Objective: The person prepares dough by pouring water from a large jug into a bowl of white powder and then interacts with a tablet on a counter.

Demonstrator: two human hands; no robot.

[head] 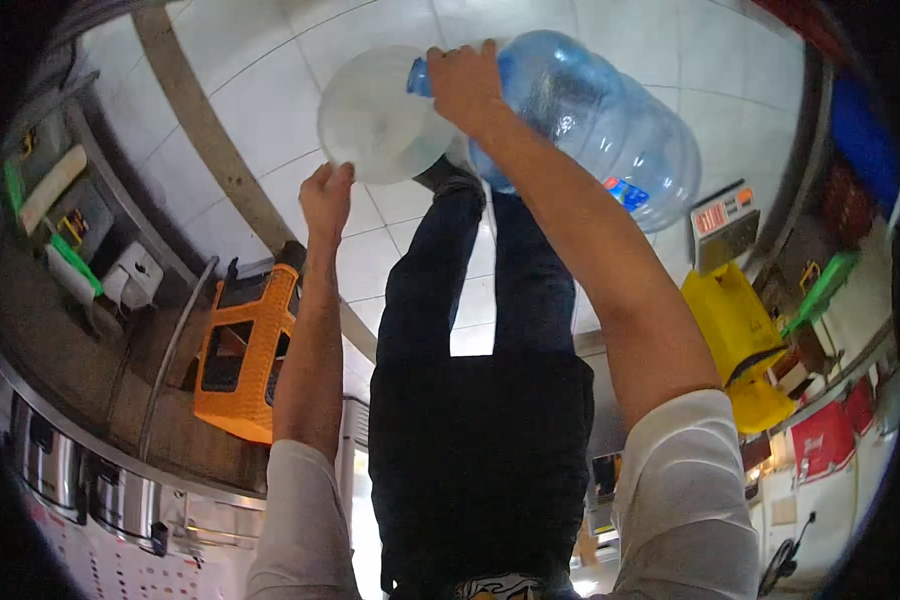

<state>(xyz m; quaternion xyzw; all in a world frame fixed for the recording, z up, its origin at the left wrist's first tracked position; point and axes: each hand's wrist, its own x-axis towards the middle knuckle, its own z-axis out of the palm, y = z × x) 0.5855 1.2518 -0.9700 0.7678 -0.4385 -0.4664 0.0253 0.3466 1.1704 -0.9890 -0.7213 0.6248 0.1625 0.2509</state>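
A clear blue plastic water-cooler jug (607,127) lies tilted at the top of the view, its neck pointing left over a round whitish container. My right hand (466,84) is closed around the jug just behind its mouth. Below the mouth stands the translucent whitish bucket (375,120), seen nearly from above. With fingers pinched at the bucket's near left rim, my left hand (327,196) appears to grip it. Whether water is flowing from the jug cannot be made out.
White floor tiles (247,90) with a brown strip (210,135) surround my feet. To the left are an orange basket (244,360) and a counter with a metal rail (176,352). A yellow bag (735,337) and a box with writing (724,225) are at right.
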